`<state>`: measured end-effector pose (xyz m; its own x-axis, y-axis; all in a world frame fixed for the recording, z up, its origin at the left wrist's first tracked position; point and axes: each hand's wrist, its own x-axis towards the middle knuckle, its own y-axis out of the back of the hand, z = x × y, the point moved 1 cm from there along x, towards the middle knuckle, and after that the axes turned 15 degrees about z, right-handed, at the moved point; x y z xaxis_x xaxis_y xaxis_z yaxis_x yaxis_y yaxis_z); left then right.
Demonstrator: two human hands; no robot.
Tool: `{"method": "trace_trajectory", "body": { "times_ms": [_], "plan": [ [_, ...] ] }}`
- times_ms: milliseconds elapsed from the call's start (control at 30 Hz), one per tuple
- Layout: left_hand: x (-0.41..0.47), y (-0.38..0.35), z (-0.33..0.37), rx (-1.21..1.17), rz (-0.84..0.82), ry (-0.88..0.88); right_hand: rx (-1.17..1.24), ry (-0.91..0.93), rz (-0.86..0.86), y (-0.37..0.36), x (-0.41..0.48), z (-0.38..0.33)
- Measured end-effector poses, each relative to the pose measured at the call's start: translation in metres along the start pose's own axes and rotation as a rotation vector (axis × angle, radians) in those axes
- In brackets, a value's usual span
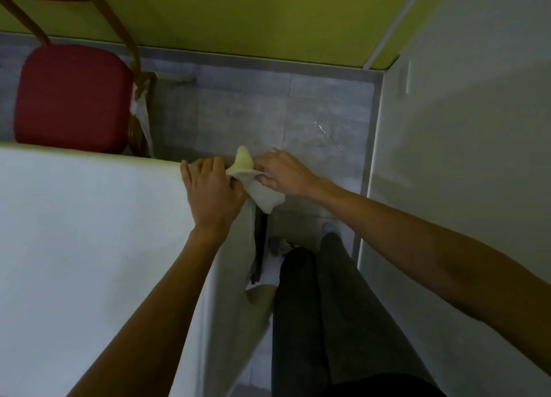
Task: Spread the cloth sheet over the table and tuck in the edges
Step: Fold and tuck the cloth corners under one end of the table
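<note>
A white cloth sheet point(89, 232) covers the table on the left, and its side hangs down along the table's right edge. At the far right corner the sheet is gathered into a bunched tip point(244, 161) that sticks up. My left hand point(211, 191) lies on that corner with its fingers curled round the gathered cloth. My right hand point(283, 173) pinches the same bunch from the right, over the floor. A loose flap point(265, 197) hangs below the two hands. A dark table leg point(260, 247) shows under the corner.
A red padded chair point(71, 98) with a gold frame stands beyond the table's far edge. A white wall point(462, 158) runs close on the right, a yellow-green wall point(238, 15) at the back. Grey tiled floor point(313, 113) lies between. My dark-trousered legs point(322, 307) stand in the narrow gap.
</note>
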<state>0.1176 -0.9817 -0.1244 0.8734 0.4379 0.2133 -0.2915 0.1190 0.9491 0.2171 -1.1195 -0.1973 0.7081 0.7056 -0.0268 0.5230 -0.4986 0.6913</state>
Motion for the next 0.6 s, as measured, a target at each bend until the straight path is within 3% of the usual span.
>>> {"method": "trace_trajectory", "body": {
  "times_ms": [233,467,600],
  "plan": [
    [-0.002,0.002,0.004,0.014,-0.020,-0.025,-0.011,0.002,0.077,0.026,-0.028,0.010],
    [0.000,0.004,0.003,-0.011,-0.011,-0.045,-0.183,-0.110,-0.134,0.002,-0.056,0.019],
    [0.000,0.005,0.003,-0.030,-0.010,-0.043,-0.215,-0.253,-0.164,-0.025,-0.078,0.020]
  ]
}}
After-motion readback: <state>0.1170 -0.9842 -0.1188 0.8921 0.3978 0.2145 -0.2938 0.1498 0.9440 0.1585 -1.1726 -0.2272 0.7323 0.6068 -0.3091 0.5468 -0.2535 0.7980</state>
